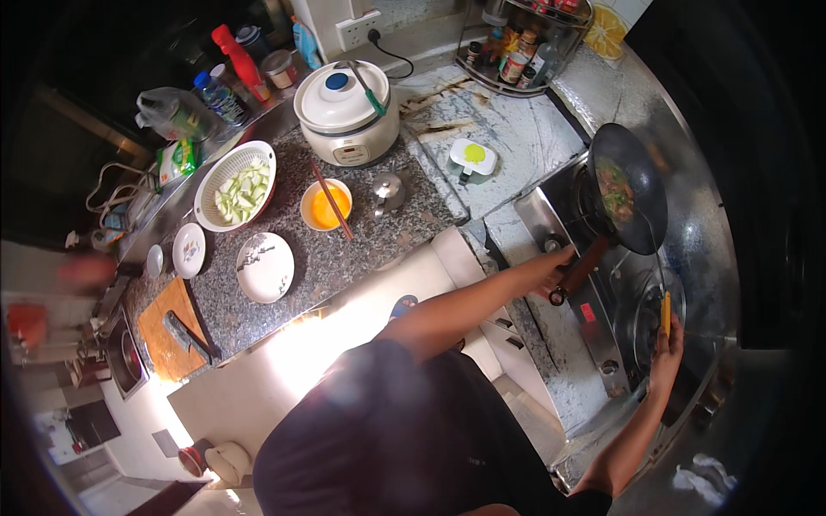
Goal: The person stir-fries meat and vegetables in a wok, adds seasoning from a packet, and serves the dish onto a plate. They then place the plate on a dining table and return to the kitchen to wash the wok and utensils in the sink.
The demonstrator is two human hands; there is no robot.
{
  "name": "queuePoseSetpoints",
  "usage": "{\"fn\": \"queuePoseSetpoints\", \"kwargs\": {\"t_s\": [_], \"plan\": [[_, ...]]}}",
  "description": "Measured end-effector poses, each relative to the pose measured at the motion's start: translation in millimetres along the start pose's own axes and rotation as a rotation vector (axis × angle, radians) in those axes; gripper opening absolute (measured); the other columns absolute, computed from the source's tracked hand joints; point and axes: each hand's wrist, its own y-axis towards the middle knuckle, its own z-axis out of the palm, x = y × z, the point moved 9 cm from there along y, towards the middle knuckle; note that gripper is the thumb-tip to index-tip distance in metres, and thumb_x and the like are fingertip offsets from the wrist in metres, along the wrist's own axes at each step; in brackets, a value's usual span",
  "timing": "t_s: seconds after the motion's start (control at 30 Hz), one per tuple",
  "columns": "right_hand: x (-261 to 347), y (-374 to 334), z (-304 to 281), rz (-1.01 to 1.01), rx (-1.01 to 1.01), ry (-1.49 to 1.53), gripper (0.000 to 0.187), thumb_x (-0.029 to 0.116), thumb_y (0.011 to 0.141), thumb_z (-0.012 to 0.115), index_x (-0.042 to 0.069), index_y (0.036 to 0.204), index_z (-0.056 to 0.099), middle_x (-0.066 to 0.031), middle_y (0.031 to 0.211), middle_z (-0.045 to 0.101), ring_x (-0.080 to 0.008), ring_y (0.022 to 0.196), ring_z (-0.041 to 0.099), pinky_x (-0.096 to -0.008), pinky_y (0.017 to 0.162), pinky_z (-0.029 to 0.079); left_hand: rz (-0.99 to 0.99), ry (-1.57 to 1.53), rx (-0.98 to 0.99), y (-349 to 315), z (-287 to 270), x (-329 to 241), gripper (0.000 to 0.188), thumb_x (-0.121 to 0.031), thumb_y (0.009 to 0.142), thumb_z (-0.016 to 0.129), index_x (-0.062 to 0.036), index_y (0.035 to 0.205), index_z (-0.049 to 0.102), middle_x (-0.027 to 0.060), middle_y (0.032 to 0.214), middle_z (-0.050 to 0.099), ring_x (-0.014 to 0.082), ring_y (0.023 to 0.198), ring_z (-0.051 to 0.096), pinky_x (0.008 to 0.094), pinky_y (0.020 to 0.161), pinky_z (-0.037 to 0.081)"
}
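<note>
A dark wok [652, 185] holds chopped food in several colours over the burner at the right. My left hand [555, 271] is closed at its reddish-brown handle [587, 265], close to the stove knob [556, 243]; part of the fingers is hidden. Lower right, my right hand [666, 348] grips the yellow handle of a long-handled cooking tool [665, 314]. The tool's thin metal shaft runs up to the wok, and its head cannot be made out. Below the wok, a glass lid [651, 301] seems to lie on the other side of the stove.
Left of the stove, the counter carries a white cooker [348, 129], a bowl of beaten egg [317, 211] with chopsticks, a metal pot [389, 193], a colander of sliced green vegetable [206, 202], plates [265, 284] and a cutting board [159, 322] with a knife [185, 331]. A seasoning rack [516, 82] stands behind.
</note>
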Motion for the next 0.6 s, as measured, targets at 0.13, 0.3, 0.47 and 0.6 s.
{"fn": "queuePoseSetpoints", "kwargs": {"t_s": [0.13, 0.3, 0.47, 0.6], "plan": [[-33, 4, -11, -0.060, -0.010, 0.172, 0.035, 0.009, 0.086, 0.049, 0.009, 0.121, 0.046, 0.0080, 0.074, 0.045, 0.0000, 0.056, 0.034, -0.0146, 0.047, 0.025, 0.110, 0.325, -0.382, 32, -98, 58, 0.044, -0.043, 0.078, 0.057, -0.0019, 0.092, 0.058, 0.0120, 0.065, 0.059, 0.0200, 0.053, 0.059, 0.0367, 0.044, 0.047], [-23, 8, -3, -0.006, -0.018, 0.229, 0.033, 0.011, 0.086, 0.049, 0.010, 0.119, 0.045, 0.0077, 0.068, 0.042, 0.0003, 0.049, 0.030, -0.0153, 0.040, 0.022, 0.272, 0.840, -0.771, 41, -118, 37, 0.038, -0.038, 0.078, 0.058, -0.0016, 0.086, 0.060, 0.0203, 0.087, 0.062, 0.0351, 0.084, 0.059, 0.0410, 0.076, 0.045], [-29, 9, -14, 0.103, 0.027, 0.407, 0.035, 0.013, 0.086, 0.049, 0.013, 0.121, 0.045, 0.0066, 0.062, 0.039, 0.0004, 0.042, 0.027, -0.0139, 0.036, 0.018, 0.278, 0.889, -0.735, 56, -75, 12, 0.040, -0.038, 0.078, 0.055, -0.0029, 0.098, 0.052, 0.0194, 0.091, 0.061, 0.0347, 0.088, 0.058, 0.0420, 0.078, 0.045], [-25, 17, -20, 0.168, 0.148, 0.627, 0.033, 0.014, 0.087, 0.047, 0.014, 0.120, 0.046, 0.0027, 0.065, 0.040, -0.0026, 0.044, 0.030, -0.0154, 0.037, 0.022, 0.331, 1.153, -0.800, 65, -57, -10, 0.035, -0.030, 0.078, 0.053, -0.0025, 0.099, 0.048, 0.0179, 0.095, 0.060, 0.0343, 0.086, 0.060, 0.0427, 0.075, 0.047]]}}
